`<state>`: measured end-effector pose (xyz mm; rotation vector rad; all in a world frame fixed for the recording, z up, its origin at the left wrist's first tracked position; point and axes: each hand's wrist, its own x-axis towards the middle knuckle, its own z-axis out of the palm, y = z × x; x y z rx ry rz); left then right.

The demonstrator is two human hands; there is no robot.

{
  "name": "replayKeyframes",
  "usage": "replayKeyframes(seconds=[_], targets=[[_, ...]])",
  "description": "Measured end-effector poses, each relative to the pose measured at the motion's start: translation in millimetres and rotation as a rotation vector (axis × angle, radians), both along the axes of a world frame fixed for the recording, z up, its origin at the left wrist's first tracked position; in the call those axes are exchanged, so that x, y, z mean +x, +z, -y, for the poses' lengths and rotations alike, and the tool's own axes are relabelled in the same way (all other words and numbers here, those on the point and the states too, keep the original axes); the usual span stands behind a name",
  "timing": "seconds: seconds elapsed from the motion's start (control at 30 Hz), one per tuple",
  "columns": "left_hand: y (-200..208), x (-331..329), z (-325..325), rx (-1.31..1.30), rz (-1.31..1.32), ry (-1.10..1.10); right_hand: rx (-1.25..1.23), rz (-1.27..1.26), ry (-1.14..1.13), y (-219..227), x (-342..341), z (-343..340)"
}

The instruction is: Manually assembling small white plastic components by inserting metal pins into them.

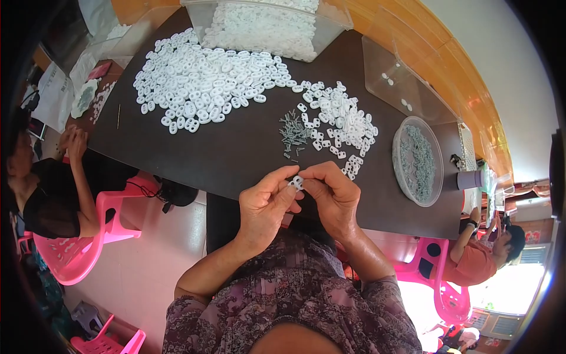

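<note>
- A big heap of white oval pieces (pixel 206 82) spreads to the left of the grey pin pile (pixel 293 131), reaching farther from the person.
- A clear bin (pixel 333 32) full of white pieces stands beyond the pin pile.
- The left hand (pixel 262 206), on the pile's near side, pinches a small white two-holed piece (pixel 296 182).
- The right hand (pixel 333 197), also nearer than the pile, grips that same piece between thumb and forefinger.
- A smaller white heap (pixel 348 118) lies just right of the pile.
- A round tub (pixel 437 177) of grey pins sits farther right of it.
</note>
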<state>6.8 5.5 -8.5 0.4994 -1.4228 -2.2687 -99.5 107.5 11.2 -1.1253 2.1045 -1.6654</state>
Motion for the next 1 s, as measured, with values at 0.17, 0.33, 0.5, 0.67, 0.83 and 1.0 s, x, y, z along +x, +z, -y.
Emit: replayKeyframes(seconds=[0.17, 0.33, 0.5, 0.67, 0.83, 1.0], targets=[[2.4, -0.7, 0.9, 0.014, -0.006, -0.027, -0.021, -0.019, 0.006, 2.9, -0.8, -0.4], [2.1, -0.7, 0.9, -0.003, -0.004, -0.032, -0.001, -0.002, 0.017, 5.2, -2.5, -0.8], [0.8, -2.0, -1.1, -0.017, 0.002, -0.003, 0.004, -0.006, 0.034, 2.6, -4.5, -1.1], [0.0, -5.0, -0.2, 0.094, -0.062, 0.037, -0.017, 0.065, 0.078, 7.5, 2.8, -0.8], [5.4, -8.0, -0.2, 0.153, -0.117, 0.098, -0.012, -0.031, 0.107, 3.9, 4.3, -2.7], [8.3, -6.7, -1.8, 0.156, -0.096, 0.086, -0.032, -0.35, 0.0, 2.9, 3.9, -0.2]])
